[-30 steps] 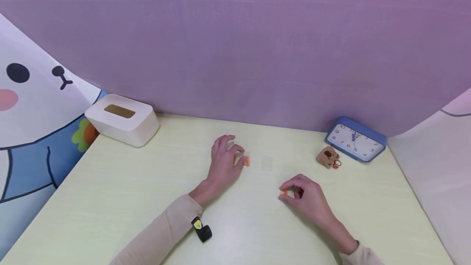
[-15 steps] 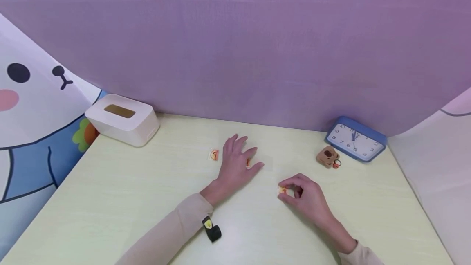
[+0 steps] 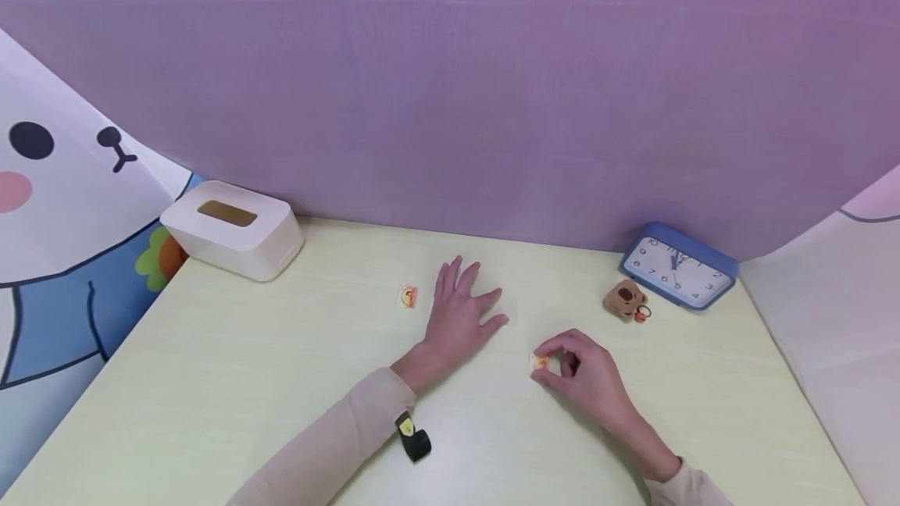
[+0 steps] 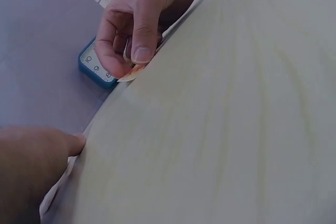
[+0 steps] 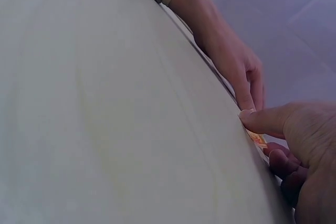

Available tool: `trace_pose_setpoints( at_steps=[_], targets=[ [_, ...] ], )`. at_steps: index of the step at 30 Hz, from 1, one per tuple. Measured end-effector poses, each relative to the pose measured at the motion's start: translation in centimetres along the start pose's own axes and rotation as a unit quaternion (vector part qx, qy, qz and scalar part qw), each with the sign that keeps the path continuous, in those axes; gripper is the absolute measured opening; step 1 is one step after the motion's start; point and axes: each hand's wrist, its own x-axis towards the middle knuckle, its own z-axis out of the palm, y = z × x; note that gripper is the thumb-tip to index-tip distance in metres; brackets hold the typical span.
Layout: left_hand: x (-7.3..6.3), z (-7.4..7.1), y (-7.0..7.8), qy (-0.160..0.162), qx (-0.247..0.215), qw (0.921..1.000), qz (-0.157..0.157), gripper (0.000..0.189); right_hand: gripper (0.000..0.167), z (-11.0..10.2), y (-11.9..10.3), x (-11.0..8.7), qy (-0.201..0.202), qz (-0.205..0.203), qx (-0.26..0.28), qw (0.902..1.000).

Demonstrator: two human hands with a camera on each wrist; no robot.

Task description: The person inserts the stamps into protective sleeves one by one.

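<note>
My left hand (image 3: 455,325) lies over the pale table (image 3: 267,397) with its fingers spread, apparently touching the surface. To its left rests a small square piece with an orange print (image 3: 408,297). Between thumb and index finger my right hand (image 3: 592,379) pinches another such small orange-and-white piece (image 3: 540,363). That piece also shows at the fingertips in the left wrist view, as a thin flat patch (image 4: 136,70), and in the right wrist view as an orange patch (image 5: 257,139). Whatever is under my left palm is hidden.
A white tissue box (image 3: 235,229) stands at the back left. At the back right are a blue clock (image 3: 678,265) and a brown bear-shaped keychain (image 3: 624,299). A purple curtain (image 3: 450,100) hangs along the far edge.
My left hand has slid right and its fingers have spread wider, uncovering the left piece and covering the one near its thumb. The right hand keeps its pinch almost in place.
</note>
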Motion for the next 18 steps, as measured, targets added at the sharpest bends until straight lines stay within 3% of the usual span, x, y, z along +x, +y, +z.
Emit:
trace_pose_setpoints(
  at_steps=[6,10,18],
  targets=[
    [-0.5,-0.3,0.2,0.010,-0.014,0.9998,0.008,0.041,0.038,0.1,0.3,-0.1,0.017,-0.027,0.017,0.9994],
    [-1.1,-0.7,0.3,0.000,-0.022,0.9997,0.014,0.035,0.037,0.1,0.4,-0.1,0.018,-0.035,0.030,0.9988],
    [-2.1,-1.4,0.5,0.000,-0.058,0.9979,0.031,0.021,0.030,0.2,0.3,-0.2,0.012,-0.012,0.059,0.9981]
  ],
)
